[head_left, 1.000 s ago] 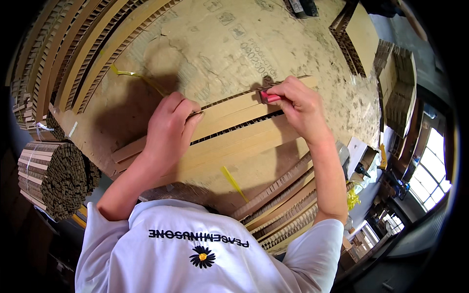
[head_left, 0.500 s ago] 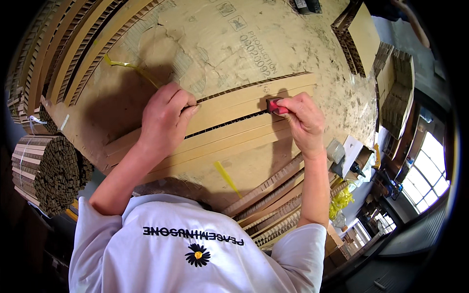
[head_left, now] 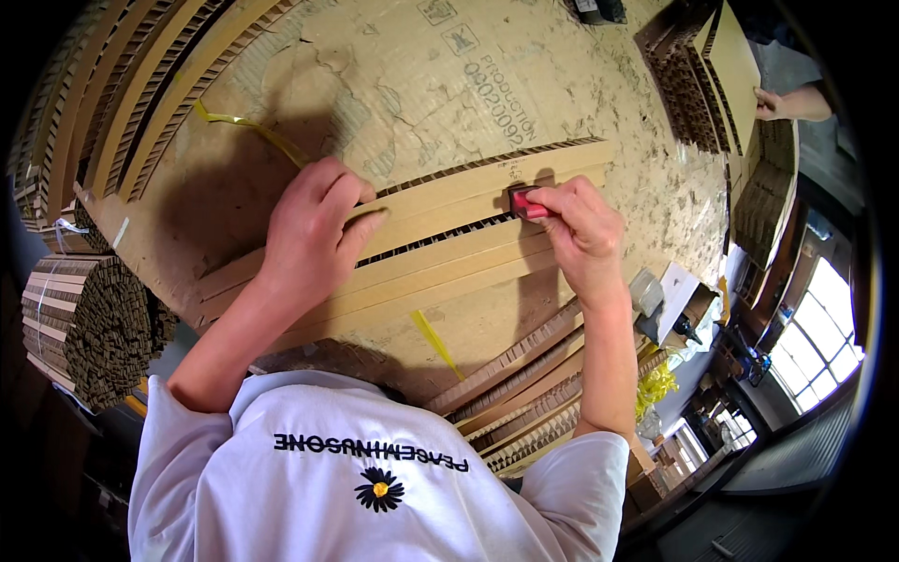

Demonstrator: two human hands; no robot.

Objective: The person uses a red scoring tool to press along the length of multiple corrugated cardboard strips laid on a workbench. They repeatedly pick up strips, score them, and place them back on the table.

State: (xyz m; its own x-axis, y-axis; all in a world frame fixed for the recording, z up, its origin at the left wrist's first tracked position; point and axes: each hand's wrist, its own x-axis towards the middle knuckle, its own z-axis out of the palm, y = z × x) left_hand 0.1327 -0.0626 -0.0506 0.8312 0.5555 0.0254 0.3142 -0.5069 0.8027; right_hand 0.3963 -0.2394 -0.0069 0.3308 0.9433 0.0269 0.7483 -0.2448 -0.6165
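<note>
Long tan honeycomb cardboard strips (head_left: 449, 208) lie side by side across the worktable (head_left: 393, 84), with a dark open-celled gap along their middle. My right hand (head_left: 585, 229) pinches a small red and black hand tool (head_left: 530, 202). The tool's black end rests at the right part of that gap; its exact kind is hard to make out. Over the left part of the strips, my left hand (head_left: 318, 225) is closed with fingertips and thumb at the upper strip's edge, gripping it. The palm hides part of the strips.
Curved cardboard strips (head_left: 140, 94) stack at the far left, above a tied bundle (head_left: 103, 318). More strips (head_left: 524, 393) lie near my right arm. Yellow tape pieces (head_left: 435, 342) are on the table. At far right, another person's hand (head_left: 796, 103) touches a stacked cardboard panel (head_left: 730, 66).
At the far right, another person's hand has come in at a panel on the stack of angled cardboard. My left hand has shifted slightly left; the red tool stays at nearly the same spot.
</note>
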